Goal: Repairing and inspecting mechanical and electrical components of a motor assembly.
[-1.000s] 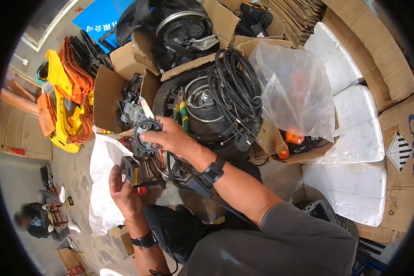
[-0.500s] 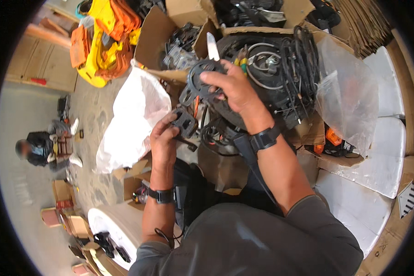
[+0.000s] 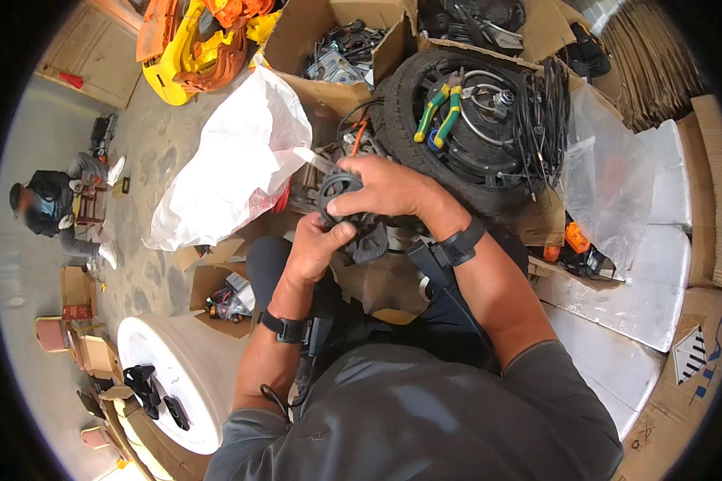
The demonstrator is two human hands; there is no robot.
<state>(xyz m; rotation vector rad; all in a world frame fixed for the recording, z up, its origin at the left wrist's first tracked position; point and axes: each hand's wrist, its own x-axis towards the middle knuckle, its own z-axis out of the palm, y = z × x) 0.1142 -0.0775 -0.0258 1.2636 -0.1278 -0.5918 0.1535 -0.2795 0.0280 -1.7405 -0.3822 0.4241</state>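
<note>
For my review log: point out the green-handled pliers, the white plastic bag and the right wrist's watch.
green-handled pliers [image 3: 440, 111], head view, on one handle.
white plastic bag [image 3: 233, 164], head view, mid-surface.
watch [image 3: 462, 243], head view, on the strap.

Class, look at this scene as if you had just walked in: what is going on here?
A seated person grips a small black ring-shaped part with both hands: the right hand on top, the left hand beneath. Just beyond lies a black wheel with a coil of black cables and green-handled pliers resting on it. A white plastic bag sits to the left, among open cardboard boxes of parts. Another person sits on the floor at far left.
</note>
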